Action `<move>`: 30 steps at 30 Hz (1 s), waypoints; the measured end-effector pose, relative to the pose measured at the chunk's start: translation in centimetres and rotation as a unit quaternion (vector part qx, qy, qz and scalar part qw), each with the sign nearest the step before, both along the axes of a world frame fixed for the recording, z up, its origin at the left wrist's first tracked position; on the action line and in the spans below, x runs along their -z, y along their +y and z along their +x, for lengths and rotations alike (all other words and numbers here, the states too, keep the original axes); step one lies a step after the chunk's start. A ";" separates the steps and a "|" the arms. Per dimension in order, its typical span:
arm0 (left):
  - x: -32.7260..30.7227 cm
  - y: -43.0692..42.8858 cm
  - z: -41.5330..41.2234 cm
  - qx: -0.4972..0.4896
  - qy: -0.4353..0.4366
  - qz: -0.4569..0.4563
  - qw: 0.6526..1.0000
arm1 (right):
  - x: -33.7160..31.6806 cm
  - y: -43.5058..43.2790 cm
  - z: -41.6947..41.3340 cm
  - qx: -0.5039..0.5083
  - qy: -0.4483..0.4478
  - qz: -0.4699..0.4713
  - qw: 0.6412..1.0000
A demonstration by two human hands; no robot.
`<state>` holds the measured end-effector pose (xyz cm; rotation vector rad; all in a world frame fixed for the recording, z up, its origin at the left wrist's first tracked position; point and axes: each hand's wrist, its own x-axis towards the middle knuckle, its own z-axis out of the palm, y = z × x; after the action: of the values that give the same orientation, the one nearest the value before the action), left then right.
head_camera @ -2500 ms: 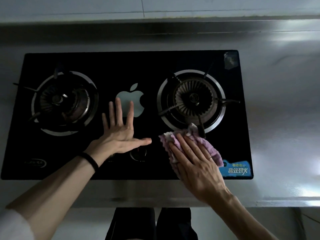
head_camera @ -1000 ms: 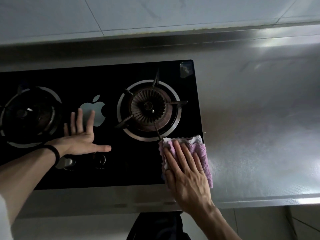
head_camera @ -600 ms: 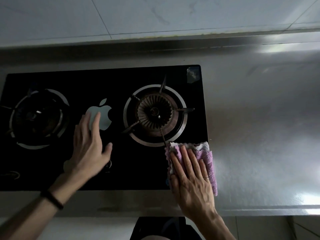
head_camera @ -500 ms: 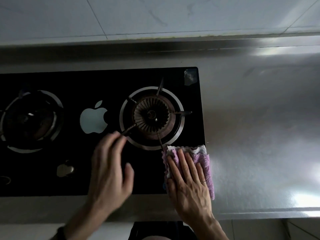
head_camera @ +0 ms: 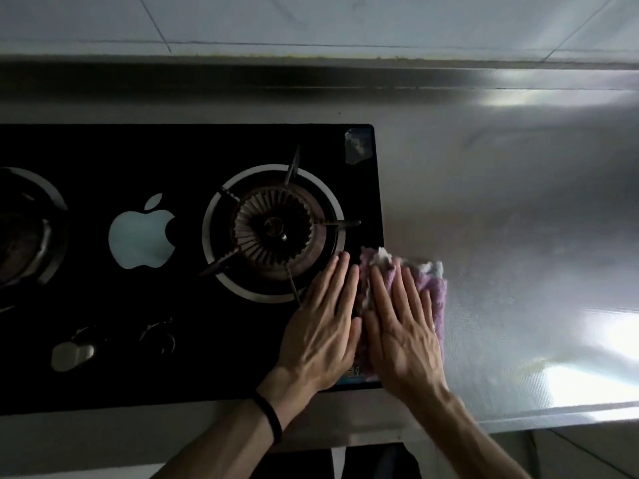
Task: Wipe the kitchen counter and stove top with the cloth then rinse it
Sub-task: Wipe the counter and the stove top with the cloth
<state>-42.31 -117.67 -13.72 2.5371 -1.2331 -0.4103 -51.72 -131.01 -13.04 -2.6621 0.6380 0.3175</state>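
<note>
Hands lie side by side, palms down, at the right front corner of the stove top (head_camera: 179, 340). The right hand (head_camera: 403, 326) is spread flat, fingers straight and slightly apart, pressing on the cloth (head_camera: 434, 292), a pink-purple folded rag with a white frayed edge showing past the fingertips. It grips nothing; the palm and all the fingers simply bear down on the fabric. The cloth straddles the right edge of the black glass, part of it on the stove top and part on the steel counter (head_camera: 518, 219) just beside it. The left hand (head_camera: 323, 328) is also open and flat, fingers together and pointing toward the back wall, resting on the glass with its little-finger side touching or nearly touching the cloth's left edge; whether it lies on the cloth cannot be told. Its fingertips reach the front rim of the right burner (head_camera: 273, 231), beside one of the pan-support prongs. A dark band (head_camera: 268, 418) circles the left wrist. Two control knobs (head_camera: 157, 335) sit along the front edge of the stove top, well to the left of both hands.
</note>
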 end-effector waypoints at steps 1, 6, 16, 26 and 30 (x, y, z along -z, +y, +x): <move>0.2 -0.2 -0.1 0.003 -0.017 0.007 1.000 | 0.1 -1.0 1.3 -0.006 -0.004 -0.002 1.000; 0.3 -0.6 -0.4 -0.025 -0.021 -0.020 0.999 | 0.4 -4.5 8.3 -0.006 -0.019 0.016 1.000; -0.3 -6.3 -0.6 -0.025 -0.039 -0.009 0.999 | 0.4 -3.0 -4.0 -0.058 0.009 -0.045 0.997; 0.9 -7.6 -0.5 -0.062 -0.061 0.019 0.996 | 0.4 -4.7 -4.1 -0.074 -0.011 -0.035 0.997; 0.9 -7.8 -0.6 -0.081 -0.054 -0.016 0.995 | 1.0 -7.4 2.1 -0.052 -0.004 -0.001 0.999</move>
<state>-42.87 -125.46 -14.60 2.6368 -1.0498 -0.2167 -49.65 -138.40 -14.03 -2.7016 0.4989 0.3343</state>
